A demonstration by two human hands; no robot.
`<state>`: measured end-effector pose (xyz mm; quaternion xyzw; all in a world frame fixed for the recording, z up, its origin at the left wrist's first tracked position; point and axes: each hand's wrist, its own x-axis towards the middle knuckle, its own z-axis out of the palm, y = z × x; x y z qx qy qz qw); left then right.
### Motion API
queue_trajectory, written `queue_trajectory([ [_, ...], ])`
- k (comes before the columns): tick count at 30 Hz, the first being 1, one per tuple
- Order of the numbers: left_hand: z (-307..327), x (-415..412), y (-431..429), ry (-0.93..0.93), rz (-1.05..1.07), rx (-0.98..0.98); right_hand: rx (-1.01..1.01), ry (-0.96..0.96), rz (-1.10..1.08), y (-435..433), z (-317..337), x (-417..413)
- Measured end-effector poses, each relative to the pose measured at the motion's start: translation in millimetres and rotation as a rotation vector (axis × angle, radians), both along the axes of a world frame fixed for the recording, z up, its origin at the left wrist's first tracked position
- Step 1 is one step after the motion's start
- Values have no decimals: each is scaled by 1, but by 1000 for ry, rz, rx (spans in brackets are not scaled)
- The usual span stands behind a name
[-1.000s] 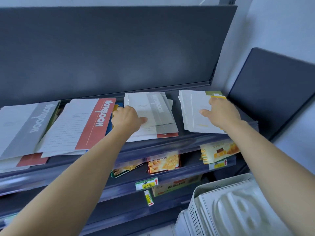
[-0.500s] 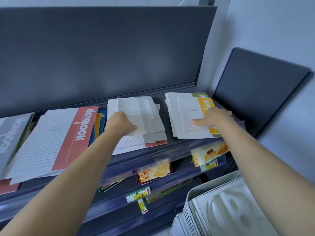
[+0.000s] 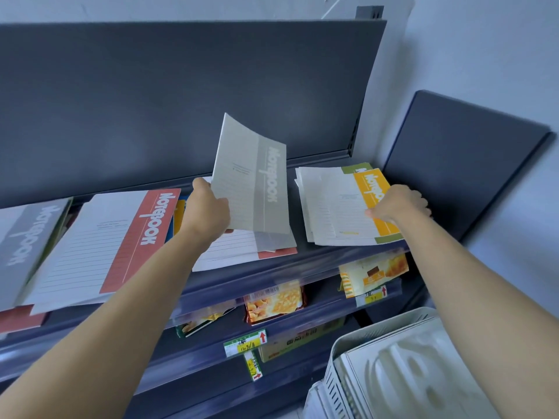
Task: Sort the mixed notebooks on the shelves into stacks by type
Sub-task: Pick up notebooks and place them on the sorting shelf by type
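snack packets (image 3: 273,302), price tags (image 3: 245,343), white basket (image 3: 378,367)

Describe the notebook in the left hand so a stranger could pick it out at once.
Look at the top shelf of the dark rack, at its middle stack. Above it the left hand holds a grey notebook up on end. It alone is lifted; the yellow notebook to its right lies flat.

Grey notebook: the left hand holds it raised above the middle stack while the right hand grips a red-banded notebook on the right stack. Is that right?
Not quite. The head view shows the right hand gripping a yellow-banded notebook, not a red-banded one. The left hand does hold the grey notebook raised above the middle stack.
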<state>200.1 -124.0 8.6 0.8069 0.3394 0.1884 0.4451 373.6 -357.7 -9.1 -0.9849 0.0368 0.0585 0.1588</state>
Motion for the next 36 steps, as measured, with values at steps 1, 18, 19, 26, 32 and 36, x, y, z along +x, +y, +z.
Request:
queue_trajectory([
  [1, 3, -1, -5, -27, -3, 0, 48, -33, -14, -1, -2, 0],
  [18, 9, -11, -48, -174, -103, 29, 327, -534, 66, -25, 27, -50],
  [19, 9, -12, -51, -201, -126, 25, 327, -562, 85, -30, 31, -58],
  [26, 11, -40, -75, -321, -298, -11, 317, -727, -11, -73, 43, -133],
  [32, 5, -81, -108, -379, -471, -106, 257, -727, -182, -127, 40, -224],
  [36, -1, -103, -158, -385, -646, -204, 249, -731, -308, -171, 29, -293],
])
